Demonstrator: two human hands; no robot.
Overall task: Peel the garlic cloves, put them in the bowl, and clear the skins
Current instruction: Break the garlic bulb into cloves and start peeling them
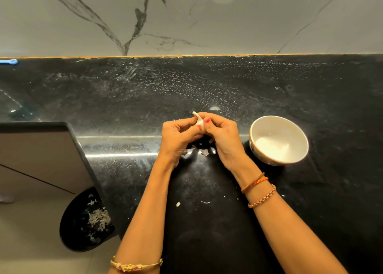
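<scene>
Garlic clove (198,123): held above the black counter (145,99), between the two hands, at the fingertips. Its pointed white tip sticks up past the fingers; the lower part is hidden by them.

Left hand (178,137): fingers curled, thumb and fingertips pinching the clove's left side. Back of the hand faces the camera, and the forearm runs up from the lower edge of the view.

Right hand (222,135): fingers curled likewise, thumb pressed on the clove's right side, with a red-painted nail against the white skin. The wrist is bent inward. The two hands touch at the fingertips around the clove.

Bowl (277,128): white, upright on the counter just right of the right hand, apart from it. Whether it holds cloves, I cannot tell.

Skins (205,152): a few pale scraps lie on the counter directly beneath the hands. More flecks (178,204) lie nearer the body, between the forearms.

Bin (68,232): black, on the floor at lower left beside the counter's edge, with pale skins inside.
</scene>
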